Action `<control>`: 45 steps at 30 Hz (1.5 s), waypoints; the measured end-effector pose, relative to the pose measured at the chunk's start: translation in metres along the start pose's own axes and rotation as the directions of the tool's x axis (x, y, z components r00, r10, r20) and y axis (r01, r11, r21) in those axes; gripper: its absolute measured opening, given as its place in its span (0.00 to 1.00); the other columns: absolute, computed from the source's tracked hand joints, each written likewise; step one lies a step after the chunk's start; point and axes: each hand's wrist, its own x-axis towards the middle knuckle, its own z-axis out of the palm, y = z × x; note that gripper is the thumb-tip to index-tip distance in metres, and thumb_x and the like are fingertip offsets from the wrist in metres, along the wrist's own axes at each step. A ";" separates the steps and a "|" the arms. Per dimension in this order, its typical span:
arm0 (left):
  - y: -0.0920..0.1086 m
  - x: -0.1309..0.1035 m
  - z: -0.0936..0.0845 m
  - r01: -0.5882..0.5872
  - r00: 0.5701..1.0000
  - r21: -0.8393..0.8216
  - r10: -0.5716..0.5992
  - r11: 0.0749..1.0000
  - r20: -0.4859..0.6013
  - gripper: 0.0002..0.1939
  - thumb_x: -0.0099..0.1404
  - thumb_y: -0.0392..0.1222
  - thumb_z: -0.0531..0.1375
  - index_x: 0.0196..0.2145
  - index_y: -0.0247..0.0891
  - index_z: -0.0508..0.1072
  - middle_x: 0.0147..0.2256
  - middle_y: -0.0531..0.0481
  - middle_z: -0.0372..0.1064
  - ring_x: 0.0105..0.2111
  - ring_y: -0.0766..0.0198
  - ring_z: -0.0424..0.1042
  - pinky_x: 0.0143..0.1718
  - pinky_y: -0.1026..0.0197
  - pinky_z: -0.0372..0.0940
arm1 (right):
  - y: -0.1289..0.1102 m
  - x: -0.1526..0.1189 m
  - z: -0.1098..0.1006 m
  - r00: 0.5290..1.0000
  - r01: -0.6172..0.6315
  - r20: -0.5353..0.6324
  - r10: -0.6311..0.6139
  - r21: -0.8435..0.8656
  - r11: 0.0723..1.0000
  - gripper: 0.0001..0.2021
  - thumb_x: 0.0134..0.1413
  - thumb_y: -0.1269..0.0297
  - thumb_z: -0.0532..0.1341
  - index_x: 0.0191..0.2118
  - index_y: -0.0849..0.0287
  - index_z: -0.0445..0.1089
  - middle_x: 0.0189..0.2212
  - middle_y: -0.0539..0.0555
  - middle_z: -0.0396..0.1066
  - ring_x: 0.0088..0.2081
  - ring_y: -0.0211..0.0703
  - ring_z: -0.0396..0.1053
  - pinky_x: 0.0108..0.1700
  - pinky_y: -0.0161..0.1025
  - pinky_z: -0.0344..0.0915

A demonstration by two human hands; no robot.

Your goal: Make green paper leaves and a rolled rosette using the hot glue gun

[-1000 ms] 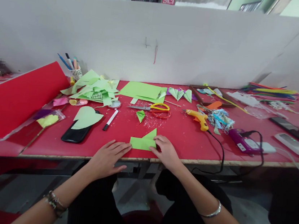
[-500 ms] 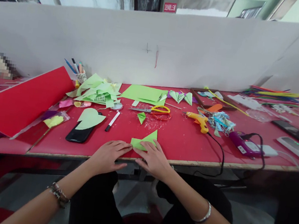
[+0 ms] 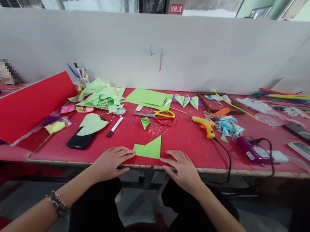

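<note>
Head view: the bare right hand [image 3: 183, 172], which lay over the paper half a second ago, has drawn off to its right edge, released, fingers extended. The bare left hand [image 3: 112, 163] stays ungripping, fingertips at the opposite edge; whether they press down cannot be told. Beyond the left hand, a pale green heart-shaped paper [image 3: 94, 124] partly hides a black rectangular phone [image 3: 80, 141]. Between the hands, the bright green folded paper [image 3: 150, 150] lies flat, its right part rising to a point.
</note>
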 end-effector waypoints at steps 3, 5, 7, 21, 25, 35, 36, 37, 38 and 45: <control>0.006 0.001 0.007 -0.010 0.996 0.072 0.016 0.997 -0.086 0.17 0.62 0.45 0.51 0.48 0.38 0.64 0.45 0.48 0.67 0.46 0.62 0.63 0.50 0.57 0.56 | 0.005 -0.004 -0.004 1.000 0.002 -0.002 -0.002 0.003 1.000 0.14 0.55 0.59 0.52 0.43 0.52 0.70 0.47 0.56 0.65 0.48 0.47 0.61 0.48 0.47 0.59; 0.011 0.001 0.014 -0.022 0.986 0.127 0.043 0.992 -0.164 0.11 0.63 0.42 0.50 0.39 0.39 0.69 0.37 0.49 0.69 0.40 0.64 0.65 0.50 0.57 0.55 | 0.003 -0.003 -0.004 0.999 0.013 -0.050 -0.013 0.003 1.000 0.13 0.54 0.61 0.52 0.42 0.54 0.70 0.45 0.57 0.65 0.47 0.46 0.62 0.47 0.46 0.60; 0.017 0.001 0.018 -0.021 0.972 0.150 0.056 0.988 -0.230 0.10 0.64 0.39 0.49 0.31 0.40 0.70 0.30 0.52 0.69 0.35 0.66 0.66 0.49 0.57 0.53 | -0.004 0.000 -0.001 0.992 0.018 -0.128 -0.016 0.008 1.000 0.13 0.53 0.62 0.54 0.44 0.56 0.68 0.43 0.58 0.65 0.46 0.46 0.62 0.47 0.45 0.60; 0.041 0.029 -0.057 0.022 0.924 0.111 0.022 0.994 -0.383 0.09 0.64 0.39 0.47 0.35 0.38 0.66 0.32 0.52 0.68 0.34 0.66 0.65 0.42 0.58 0.49 | -0.045 0.054 -0.029 0.951 0.306 -0.019 -0.307 -0.049 0.951 0.13 0.57 0.62 0.50 0.29 0.59 0.67 0.22 0.51 0.68 0.26 0.37 0.64 0.36 0.35 0.57; 0.047 0.040 -0.060 -0.104 0.912 0.407 0.249 0.908 -0.324 0.13 0.64 0.36 0.45 0.26 0.37 0.65 0.22 0.53 0.64 0.25 0.67 0.62 0.35 0.60 0.51 | -0.053 0.060 -0.040 0.959 0.282 0.026 -0.282 0.028 0.959 0.13 0.57 0.60 0.51 0.25 0.59 0.66 0.19 0.49 0.65 0.23 0.35 0.61 0.28 0.31 0.52; 0.003 0.014 -0.081 0.226 0.853 0.156 -0.118 0.962 -0.509 0.12 0.61 0.37 0.47 0.24 0.36 0.66 0.19 0.54 0.65 0.21 0.67 0.61 0.31 0.62 0.54 | -0.035 0.054 -0.075 0.980 0.126 0.090 -0.176 0.398 0.909 0.16 0.57 0.59 0.49 0.25 0.61 0.65 0.19 0.47 0.60 0.22 0.31 0.55 0.24 0.29 0.50; 0.005 0.014 -0.083 0.222 0.847 0.033 -0.175 0.975 -0.502 0.12 0.62 0.38 0.46 0.27 0.36 0.67 0.21 0.53 0.67 0.22 0.67 0.62 0.30 0.63 0.55 | -0.034 0.054 -0.076 0.979 0.123 0.098 -0.177 0.405 0.906 0.16 0.57 0.59 0.49 0.25 0.62 0.65 0.19 0.47 0.60 0.22 0.31 0.55 0.25 0.29 0.50; 0.009 0.015 -0.085 0.193 0.859 -0.081 -0.208 0.978 -0.469 0.12 0.63 0.39 0.45 0.31 0.36 0.67 0.23 0.53 0.68 0.23 0.68 0.63 0.30 0.64 0.55 | -0.034 0.054 -0.077 0.976 0.133 0.105 -0.192 0.412 0.901 0.16 0.57 0.59 0.49 0.25 0.62 0.65 0.19 0.47 0.60 0.22 0.31 0.55 0.25 0.29 0.51; 0.014 0.018 -0.086 0.138 0.892 -0.166 -0.195 0.976 -0.407 0.13 0.64 0.40 0.45 0.34 0.36 0.67 0.24 0.54 0.69 0.25 0.68 0.64 0.30 0.65 0.56 | -0.035 0.054 -0.078 0.970 0.150 0.112 -0.215 0.420 0.895 0.16 0.57 0.59 0.49 0.25 0.62 0.65 0.19 0.47 0.61 0.22 0.31 0.56 0.25 0.29 0.51; 0.040 0.034 -0.075 -0.142 0.948 0.053 0.151 0.988 -0.281 0.22 0.66 0.43 0.43 0.22 0.35 0.69 0.19 0.53 0.67 0.21 0.69 0.61 0.33 0.64 0.56 | -0.047 0.058 -0.078 0.938 0.300 0.087 -0.335 0.280 0.912 0.11 0.56 0.66 0.50 0.31 0.61 0.68 0.26 0.51 0.68 0.29 0.35 0.62 0.33 0.31 0.55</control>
